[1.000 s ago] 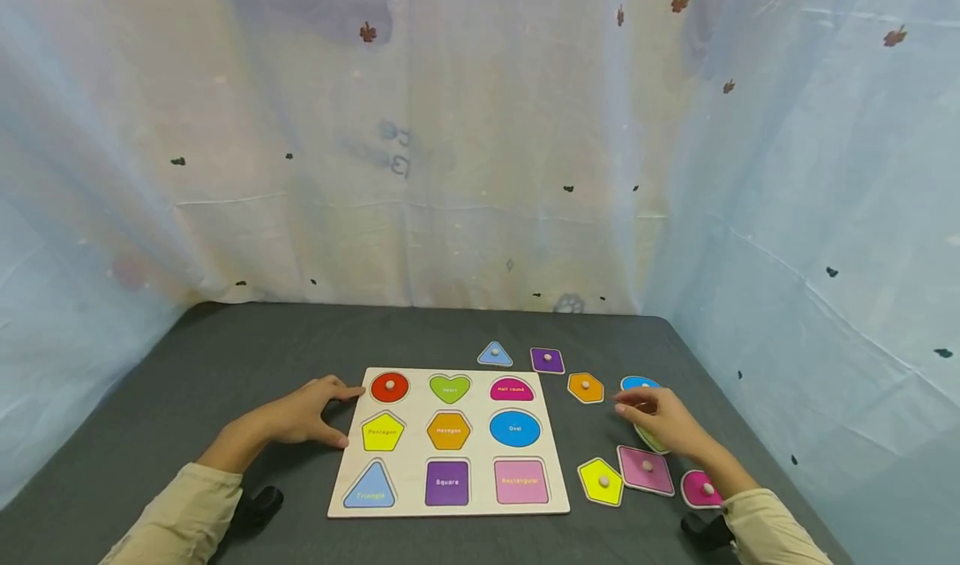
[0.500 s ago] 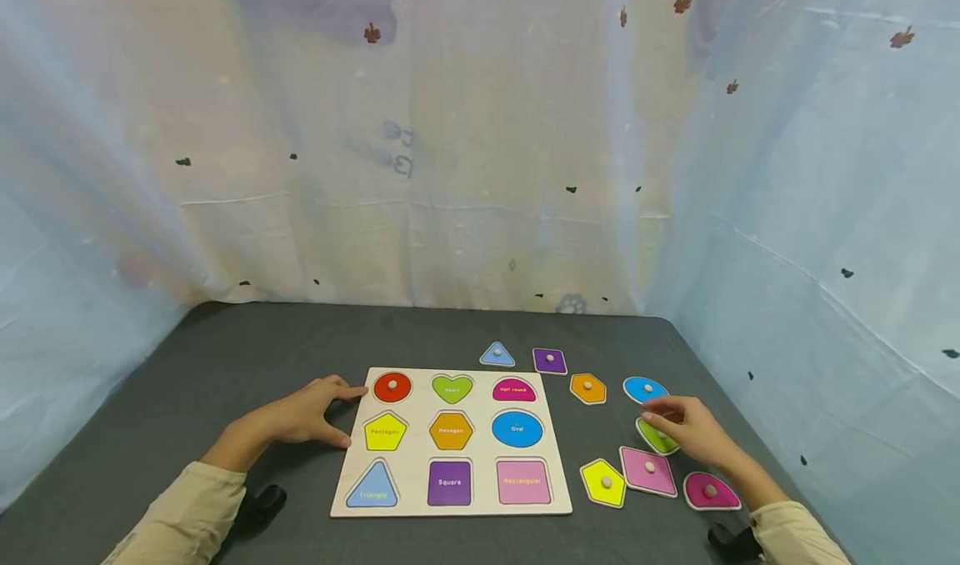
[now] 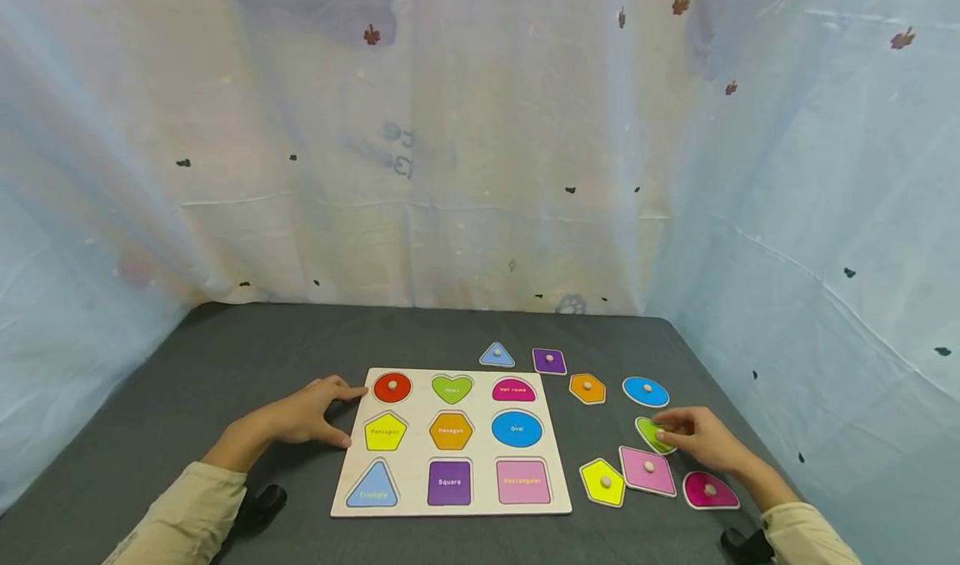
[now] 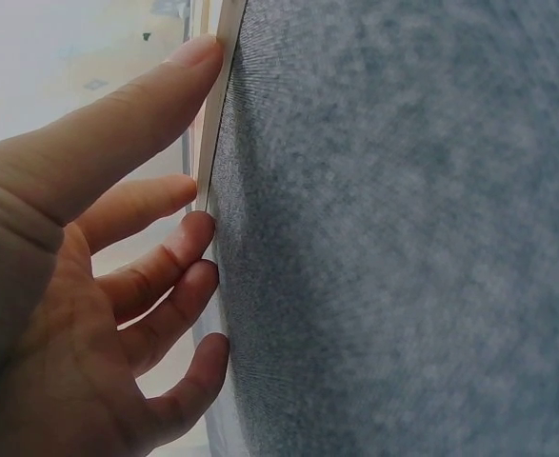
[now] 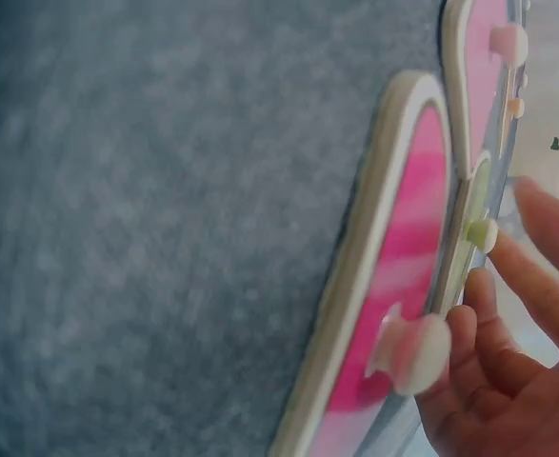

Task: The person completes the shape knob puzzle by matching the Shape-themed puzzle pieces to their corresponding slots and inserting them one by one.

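Observation:
A pale puzzle board with printed shapes lies flat, with a knobbed red circle piece in its top left spot. My left hand rests against the board's left edge, thumb and index finger spread apart along it. In the left wrist view the thumb tip lies at the board's rim. To the right, my right hand reaches over the green heart piece. The right wrist view shows a fingertip right at the green knob, the thumb apart from it.
Right of the board lie a blue oval, a pink rectangle, a yellow pentagon and a magenta half round. An orange hexagon, purple square and blue triangle lie farther back. A patterned curtain encloses the table.
My right hand has come down from beside the blue oval to the green heart's knob, uncovering the oval and the half round. The left hand stays at the board's edge.

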A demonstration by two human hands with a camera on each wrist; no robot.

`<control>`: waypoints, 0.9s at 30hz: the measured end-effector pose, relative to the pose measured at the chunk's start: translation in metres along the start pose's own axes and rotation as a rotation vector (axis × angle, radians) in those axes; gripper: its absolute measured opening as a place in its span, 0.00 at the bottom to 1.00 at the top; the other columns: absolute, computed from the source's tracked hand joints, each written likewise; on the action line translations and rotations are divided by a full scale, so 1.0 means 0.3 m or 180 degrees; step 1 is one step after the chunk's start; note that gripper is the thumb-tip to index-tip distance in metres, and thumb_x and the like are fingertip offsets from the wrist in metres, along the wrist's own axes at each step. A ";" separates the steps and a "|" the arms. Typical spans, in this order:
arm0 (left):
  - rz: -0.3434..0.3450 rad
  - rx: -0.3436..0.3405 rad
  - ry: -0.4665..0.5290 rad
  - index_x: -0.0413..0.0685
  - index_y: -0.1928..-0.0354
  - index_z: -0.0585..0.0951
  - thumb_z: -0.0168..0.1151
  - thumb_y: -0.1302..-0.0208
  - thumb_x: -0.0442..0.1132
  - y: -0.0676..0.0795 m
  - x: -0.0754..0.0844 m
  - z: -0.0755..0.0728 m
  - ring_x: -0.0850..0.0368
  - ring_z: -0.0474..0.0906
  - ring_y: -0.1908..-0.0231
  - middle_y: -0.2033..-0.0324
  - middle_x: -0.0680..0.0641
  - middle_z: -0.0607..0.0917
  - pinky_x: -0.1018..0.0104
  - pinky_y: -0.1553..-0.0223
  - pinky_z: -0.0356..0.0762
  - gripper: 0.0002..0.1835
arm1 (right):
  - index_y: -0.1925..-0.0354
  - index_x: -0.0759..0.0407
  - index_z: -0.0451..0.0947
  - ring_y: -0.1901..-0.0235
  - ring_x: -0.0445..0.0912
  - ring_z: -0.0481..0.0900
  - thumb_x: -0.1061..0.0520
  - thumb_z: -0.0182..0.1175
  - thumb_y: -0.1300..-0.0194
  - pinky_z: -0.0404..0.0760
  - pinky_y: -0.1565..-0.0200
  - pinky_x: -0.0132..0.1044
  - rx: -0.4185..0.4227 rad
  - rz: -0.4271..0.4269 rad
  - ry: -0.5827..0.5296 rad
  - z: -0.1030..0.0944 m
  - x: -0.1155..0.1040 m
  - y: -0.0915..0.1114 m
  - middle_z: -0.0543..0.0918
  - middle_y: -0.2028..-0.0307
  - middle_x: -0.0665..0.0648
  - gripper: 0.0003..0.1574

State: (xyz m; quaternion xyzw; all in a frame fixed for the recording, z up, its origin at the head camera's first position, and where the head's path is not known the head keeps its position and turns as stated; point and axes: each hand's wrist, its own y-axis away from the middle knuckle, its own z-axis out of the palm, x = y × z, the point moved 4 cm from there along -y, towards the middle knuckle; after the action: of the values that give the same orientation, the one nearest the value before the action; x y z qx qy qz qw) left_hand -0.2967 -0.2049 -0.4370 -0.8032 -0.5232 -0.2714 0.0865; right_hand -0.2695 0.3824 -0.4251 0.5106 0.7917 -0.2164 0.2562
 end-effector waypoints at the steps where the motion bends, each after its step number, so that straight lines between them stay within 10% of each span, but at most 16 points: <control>1: 0.0000 -0.0003 0.0006 0.43 0.28 0.72 0.82 0.54 0.49 0.000 0.000 0.001 0.43 0.69 0.43 0.44 0.43 0.76 0.37 0.37 0.68 0.49 | 0.51 0.78 0.81 0.76 0.32 0.67 0.63 0.64 0.33 0.68 0.76 0.30 -0.0005 -0.0044 -0.0046 0.000 0.005 -0.001 0.79 0.71 0.54 0.18; 27: -0.0058 -0.0012 0.0011 0.45 0.28 0.72 0.83 0.54 0.49 -0.003 0.000 -0.001 0.44 0.69 0.43 0.44 0.43 0.76 0.37 0.37 0.68 0.49 | 0.57 0.73 0.85 0.73 0.32 0.68 0.64 0.65 0.34 0.68 0.72 0.28 -0.0012 0.0152 -0.0116 -0.023 0.018 -0.019 0.74 0.75 0.47 0.11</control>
State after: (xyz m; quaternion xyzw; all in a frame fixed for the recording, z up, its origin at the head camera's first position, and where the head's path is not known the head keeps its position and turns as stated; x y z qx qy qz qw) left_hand -0.2975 -0.2047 -0.4370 -0.7980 -0.5299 -0.2746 0.0833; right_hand -0.2779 0.3883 -0.4227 0.5248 0.7749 -0.2180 0.2767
